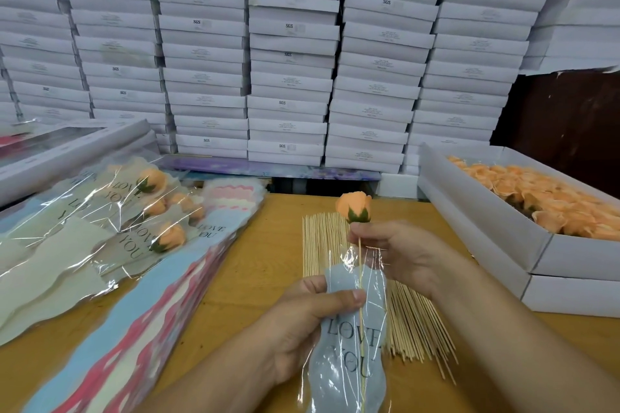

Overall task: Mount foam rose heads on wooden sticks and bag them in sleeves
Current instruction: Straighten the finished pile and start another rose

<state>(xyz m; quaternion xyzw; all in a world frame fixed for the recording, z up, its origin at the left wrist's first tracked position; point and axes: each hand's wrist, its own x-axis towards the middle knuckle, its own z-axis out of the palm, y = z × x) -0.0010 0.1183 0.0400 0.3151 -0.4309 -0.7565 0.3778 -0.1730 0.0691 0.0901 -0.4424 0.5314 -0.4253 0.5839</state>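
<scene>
Risk first: could snag the thin wooden stick on the crinkled film and pierce or tear the sleeve, since the point is already running deep inside. Could also pop the rose head off its stick if pushed down by the bloom, or crush the foam petals at the sleeve's mouth.

Left hand clamping the sleeve, thumb pressed across its upper part. Right hand pinching the stick just under the green calyx, fingers curled round it.

Peach bloom, tight bud, green base, sitting above the sleeve mouth, not yet inside. Sleeve pale blue-grey with clear film, "LOVE YOU" printed on it. Behind the sleeve, spare sticks fanned on the table. Left of the sleeve, finished bagged roses; right of it, a white box of rose heads.
</scene>
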